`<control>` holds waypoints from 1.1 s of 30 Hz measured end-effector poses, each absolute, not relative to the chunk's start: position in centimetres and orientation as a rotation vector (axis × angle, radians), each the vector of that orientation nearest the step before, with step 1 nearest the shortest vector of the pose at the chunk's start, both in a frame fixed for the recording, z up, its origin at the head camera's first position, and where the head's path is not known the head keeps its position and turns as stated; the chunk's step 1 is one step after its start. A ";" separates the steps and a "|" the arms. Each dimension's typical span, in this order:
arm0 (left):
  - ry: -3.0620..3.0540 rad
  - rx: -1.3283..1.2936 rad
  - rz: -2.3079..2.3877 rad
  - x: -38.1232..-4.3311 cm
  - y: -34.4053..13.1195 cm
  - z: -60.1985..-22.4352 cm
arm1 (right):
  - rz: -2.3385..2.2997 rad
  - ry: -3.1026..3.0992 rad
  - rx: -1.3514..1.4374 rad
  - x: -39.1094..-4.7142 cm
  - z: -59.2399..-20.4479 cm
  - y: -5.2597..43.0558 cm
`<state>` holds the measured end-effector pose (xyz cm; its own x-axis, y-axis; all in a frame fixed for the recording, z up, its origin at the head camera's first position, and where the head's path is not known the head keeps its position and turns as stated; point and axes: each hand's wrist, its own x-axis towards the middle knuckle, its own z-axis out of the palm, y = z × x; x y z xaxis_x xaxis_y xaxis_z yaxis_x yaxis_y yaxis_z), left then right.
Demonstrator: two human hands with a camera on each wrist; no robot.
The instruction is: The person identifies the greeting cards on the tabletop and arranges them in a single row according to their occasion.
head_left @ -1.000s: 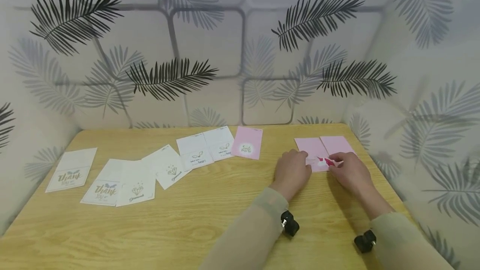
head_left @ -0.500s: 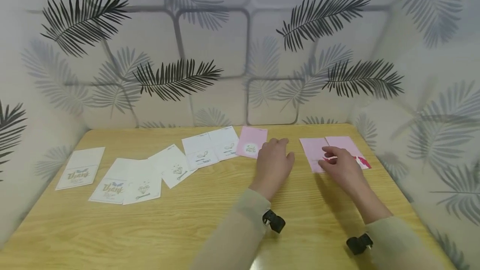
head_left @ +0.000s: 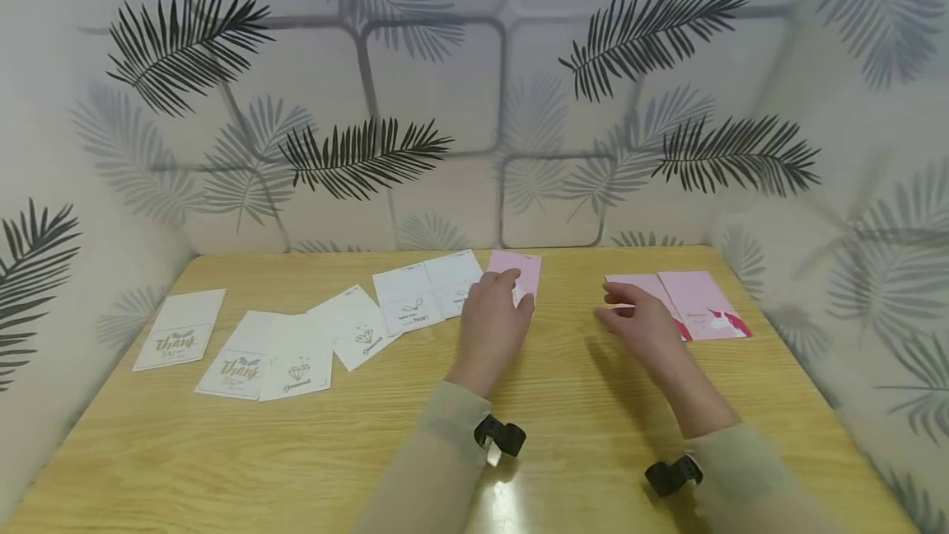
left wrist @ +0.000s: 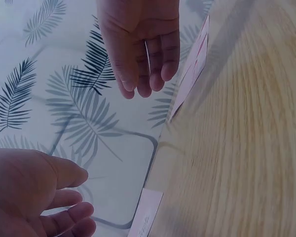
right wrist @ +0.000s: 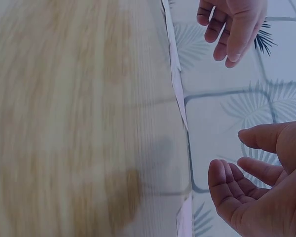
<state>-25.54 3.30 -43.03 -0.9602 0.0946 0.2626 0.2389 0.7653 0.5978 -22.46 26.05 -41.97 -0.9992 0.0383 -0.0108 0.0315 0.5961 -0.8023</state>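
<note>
My left hand (head_left: 493, 328) hovers at the middle of the table with relaxed fingers, overlapping a pink card (head_left: 528, 264) in the head view. It holds nothing; its loosely bent fingers (left wrist: 71, 215) show in the left wrist view. To the right, my right hand (head_left: 652, 336) hangs over the table, thumb and fingers apart and nothing between them, as the right wrist view of that hand (right wrist: 266, 187) confirms. Two pink cards lie side by side near it: the right one (head_left: 700, 295) bears a pink-and-white figure, and the left one (head_left: 641, 278) is partly hidden by the hand.
White cards run leftward along the wooden table (head_left: 356, 443): two with small wing designs (head_left: 404, 283), two with diamonds (head_left: 356, 324) and two reading "Thank you" (head_left: 178, 332). Some overlap. A patterned wall (head_left: 437, 196) rises behind the table's back edge.
My left hand has left the right-hand pink cards and moved left to the single pink card. My right hand has let go of the figured card and drawn left. The head view has shifted slightly.
</note>
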 end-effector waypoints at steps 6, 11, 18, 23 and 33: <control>-2.752 -0.196 -1.005 -26.0 1.3 -43.6 | 1.533 -2.757 -0.071 -22.8 -42.0 24.0; -2.767 -0.170 -1.000 -26.5 0.6 -44.1 | 1.665 -2.726 -0.047 -23.2 -42.1 22.6; -2.786 -0.136 -0.990 -27.4 -0.5 -44.7 | 1.824 -2.669 -0.023 -24.1 -42.7 20.6; -2.815 -0.090 -0.995 -27.9 -1.1 -45.4 | 1.896 -2.644 -0.028 -24.5 -43.3 19.9; -2.854 -0.068 -0.914 -28.3 -1.6 -45.7 | 1.985 -2.591 -0.099 -24.5 -43.7 19.2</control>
